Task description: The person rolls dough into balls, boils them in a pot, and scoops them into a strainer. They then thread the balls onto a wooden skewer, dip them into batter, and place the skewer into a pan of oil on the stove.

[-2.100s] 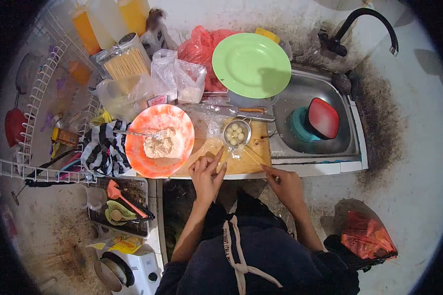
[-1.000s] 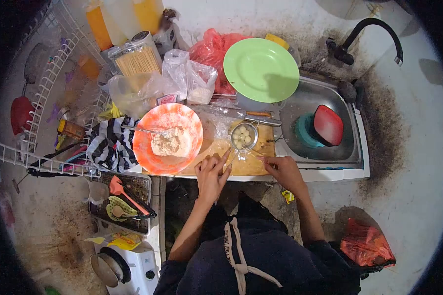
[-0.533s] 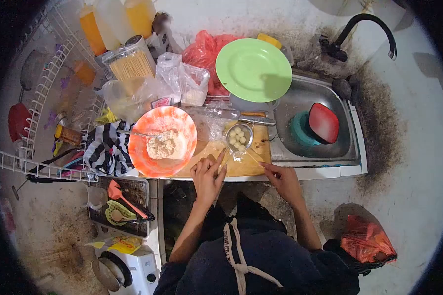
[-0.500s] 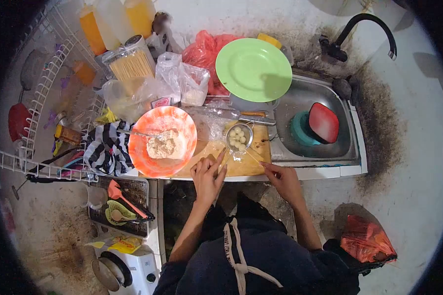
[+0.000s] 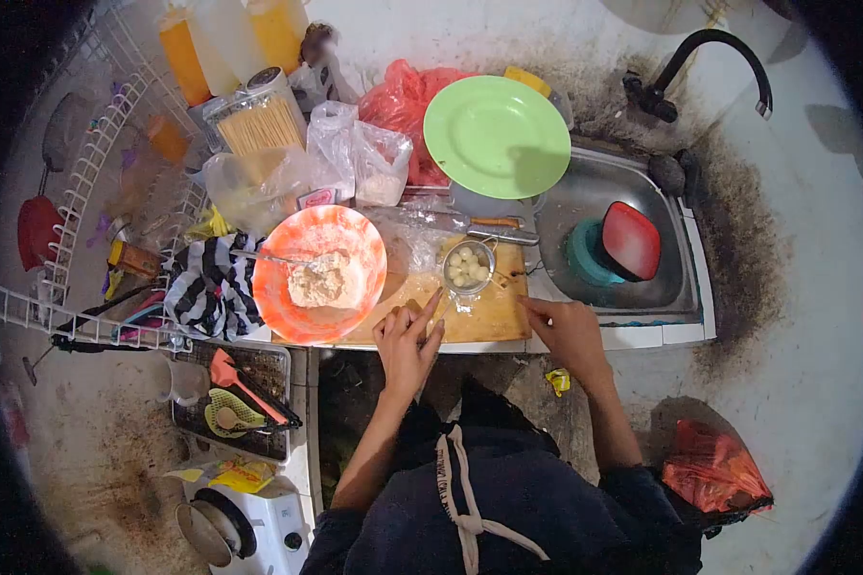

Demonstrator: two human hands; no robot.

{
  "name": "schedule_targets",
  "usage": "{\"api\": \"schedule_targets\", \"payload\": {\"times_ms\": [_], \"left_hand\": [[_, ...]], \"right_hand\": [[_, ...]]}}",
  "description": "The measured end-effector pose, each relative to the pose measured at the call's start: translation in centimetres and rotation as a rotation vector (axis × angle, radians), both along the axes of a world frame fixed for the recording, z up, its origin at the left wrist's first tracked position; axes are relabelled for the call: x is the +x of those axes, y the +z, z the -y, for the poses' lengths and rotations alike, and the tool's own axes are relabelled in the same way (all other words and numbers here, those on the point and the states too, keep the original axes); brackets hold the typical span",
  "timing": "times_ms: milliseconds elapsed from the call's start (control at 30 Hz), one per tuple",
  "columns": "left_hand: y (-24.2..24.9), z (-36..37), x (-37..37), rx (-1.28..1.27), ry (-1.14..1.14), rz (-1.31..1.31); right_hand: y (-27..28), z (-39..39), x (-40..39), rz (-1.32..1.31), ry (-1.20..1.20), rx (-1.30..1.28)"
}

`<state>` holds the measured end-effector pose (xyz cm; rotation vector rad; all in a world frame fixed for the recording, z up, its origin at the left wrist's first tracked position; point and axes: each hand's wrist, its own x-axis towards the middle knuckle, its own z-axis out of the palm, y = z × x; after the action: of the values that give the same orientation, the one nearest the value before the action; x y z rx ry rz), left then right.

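Note:
A small round strainer holding several pale balls sits on the wooden cutting board. My left hand is just below and left of it, by the board's front edge, with index finger and thumb stretched apart. To the lower right, my right hand hovers near the board's corner with its fingertips brought together. What they pinch, if anything, is too small to make out. Left of the strainer is an orange-and-white bowl of flour-like dough with a spoon in it.
A knife lies behind the strainer. A green plate rests beside the sink, which holds a red-and-black bowl. Plastic bags and a container of skewers stand at the back. A wire rack is left.
My right hand has drawn back to the right, away from the strainer. The thin stick at its fingertips no longer shows clearly. My left hand has barely moved.

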<state>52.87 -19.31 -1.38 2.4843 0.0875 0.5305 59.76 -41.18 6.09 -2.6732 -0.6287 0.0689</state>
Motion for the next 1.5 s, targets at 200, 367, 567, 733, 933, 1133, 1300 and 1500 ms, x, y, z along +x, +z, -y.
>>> {"api": "schedule_targets", "payload": {"times_ms": [200, 367, 567, 733, 933, 1133, 1300, 1500], "left_hand": [[-0.1, 0.0, -0.1, 0.0, 0.011, 0.013], [-0.3, -0.1, 0.0, -0.022, 0.006, 0.042], [-0.4, -0.2, 0.0, -0.01, 0.005, 0.039], [-0.5, -0.2, 0.0, -0.014, -0.005, 0.06], [-0.5, -0.2, 0.1, -0.009, -0.004, 0.046], [-0.2, -0.2, 0.0, -0.001, -0.014, 0.054], [-0.2, -0.1, -0.1, -0.004, 0.006, 0.036], [-0.2, -0.2, -0.2, -0.008, 0.0, 0.023]], "right_hand": [[1.6, -0.6, 1.1, 0.068, 0.122, -0.123], [2.8, -1.6, 2.0, 0.08, 0.181, -0.285], [3.5, -2.2, 2.9, 0.152, 0.264, -0.301], [4.2, -3.2, 3.6, 0.16, 0.343, -0.377], [3.6, -4.0, 4.0, 0.244, 0.414, -0.435], [2.6, -2.9, 2.9, 0.169, 0.276, -0.239], [-3.2, -1.2, 1.1, 0.02, 0.106, -0.003], [-5.8, -1.4, -0.8, 0.043, -0.027, 0.202]]}}
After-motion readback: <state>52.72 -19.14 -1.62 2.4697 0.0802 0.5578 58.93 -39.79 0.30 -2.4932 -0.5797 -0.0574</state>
